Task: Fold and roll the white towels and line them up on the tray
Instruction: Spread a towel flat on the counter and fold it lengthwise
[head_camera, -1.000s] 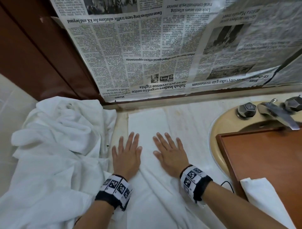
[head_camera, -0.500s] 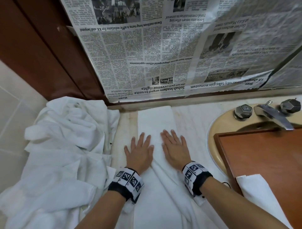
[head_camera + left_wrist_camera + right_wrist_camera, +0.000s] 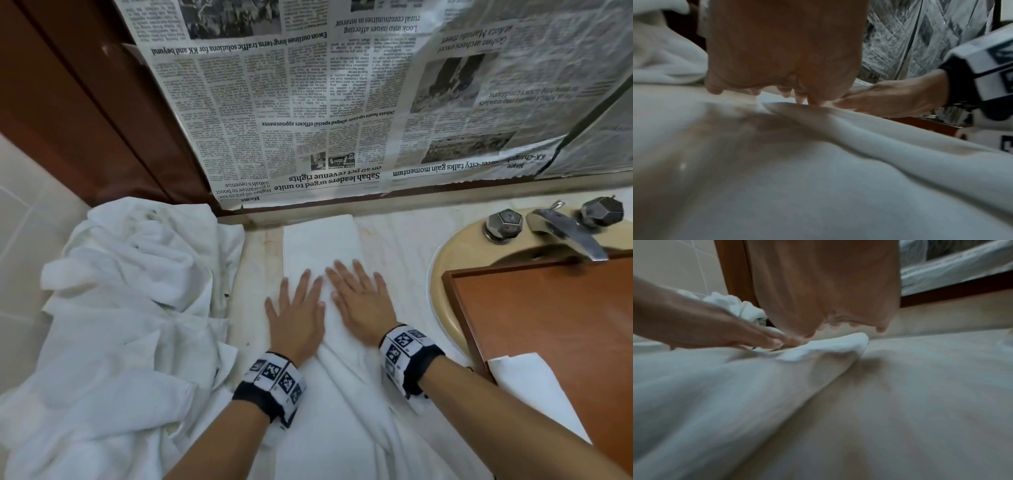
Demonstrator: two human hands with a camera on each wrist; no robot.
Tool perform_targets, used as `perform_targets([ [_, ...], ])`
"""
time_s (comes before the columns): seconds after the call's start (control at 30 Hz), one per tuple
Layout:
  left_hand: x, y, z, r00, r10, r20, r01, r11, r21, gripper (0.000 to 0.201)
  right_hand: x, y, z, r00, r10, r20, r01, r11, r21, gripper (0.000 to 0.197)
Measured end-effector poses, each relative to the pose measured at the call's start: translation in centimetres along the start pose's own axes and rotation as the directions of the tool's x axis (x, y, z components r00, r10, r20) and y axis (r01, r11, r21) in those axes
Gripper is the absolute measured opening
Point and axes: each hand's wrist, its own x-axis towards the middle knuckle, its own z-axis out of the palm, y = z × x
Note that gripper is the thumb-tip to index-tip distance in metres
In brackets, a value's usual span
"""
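progress: early, as I read it. One towel (image 3: 322, 246) is folded into a long narrow strip on the counter (image 3: 397, 236); not rolled yet.
done: lengthwise fold looks finished on the far half, flat with clean edges. The near half, under and behind the wrists, is ridged and bunched.
left: flatten the near half, roll the strip, move it to the tray (image 3: 548, 325). Then the same for the towel pile (image 3: 130, 308).
tray: wooden, sits over the sink (image 3: 445, 274), to the right of the right hand. No rolled towel on it; a flat white cloth (image 3: 527, 380) lies at its near corner, can't tell if it's a towel.
left hand (image 3: 297, 317): grip wide, fingers straight and spread, palm down, holding nothing. Palm presses on the strip's left edge; outer fingers reach past the edge over the bare counter.
right hand (image 3: 363, 305): grip wide too, fingers straight, palm flat on the strip's right side, holding nothing.
spacing: hands side by side, inner fingers nearly touching over the strip's centre line.
towel position: directly under both palms, running away from the fingertips to the counter's back edge and back past the wrists toward the body.
pile position: just left of the left hand, crumpled, touching the strip near the left wrist.
wrist views: blurred, but both show flat palms on cloth and a fold ridge between the hands.
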Motion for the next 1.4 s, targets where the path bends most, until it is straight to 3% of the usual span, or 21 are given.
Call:
perform_targets([
  [0.07,-0.2,0.1,1.0,1.0,0.009,0.024,-0.01,0.999,0.05,0.053,-0.3,0.0,1.2,0.999,0.008,0.046,-0.007,1.0,-0.02,0.063],
  [0.27,-0.5,-3.2,0.1,0.99,-0.135,0.04,0.132,0.989,0.071,0.052,-0.8,3.5,-0.1,0.972,0.236,0.011,-0.237,0.972,0.014,0.051],
  [0.37,-0.9,-2.4,-0.5,0.998,-0.069,0.012,0.068,0.996,0.066,0.052,-1.2,1.9,-0.8,0.991,0.131,-0.004,-0.131,0.991,0.006,0.061],
  [0.43,-1.4,-1.0,0.1,0.997,0.044,0.063,-0.049,0.995,0.084,0.056,-1.8,-0.1,0.3,0.998,-0.021,0.055,0.021,1.0,-0.009,0.072],
  [0.5,-2.0,-0.6,1.0,0.99,0.077,0.121,-0.093,0.986,0.137,0.067,-2.8,-1.0,1.7,0.991,-0.078,0.107,0.081,0.996,-0.029,0.082],
  [0.57,-2.3,-1.4,1.1,0.992,0.036,0.119,-0.054,0.988,0.146,0.064,-3.8,-0.6,2.1,0.992,-0.042,0.119,0.05,0.997,-0.067,0.087],
  [0.7,-2.9,-3.5,-0.3,0.993,-0.062,0.098,0.054,0.995,0.083,0.052,-5.2,1.6,1.2,0.99,0.111,0.087,-0.103,0.991,-0.088,0.066],
  [0.77,-3.6,-3.7,-0.5,0.991,-0.064,0.115,0.056,0.996,0.074,0.054,-5.8,1.7,0.8,0.988,0.148,0.049,-0.148,0.989,-0.006,0.058],
  [0.9,-5.1,-2.0,0.6,0.989,-0.041,0.14,0.034,0.998,0.047,0.063,-6.9,-0.4,2.6,0.998,-0.056,0.012,0.056,0.998,-0.012,0.056],
  [1.17,-4.9,-2.7,0.4,0.98,-0.115,0.163,0.101,0.99,0.093,0.069,-8.2,0.6,2.3,0.994,0.004,0.11,0.001,0.999,-0.049,0.065],
  [1.4,-1.5,-1.6,-1.1,0.978,-0.107,0.18,0.087,0.989,0.117,0.072,-4.5,3.7,0.6,0.985,-0.003,0.174,0.019,0.996,-0.088,0.073],
])
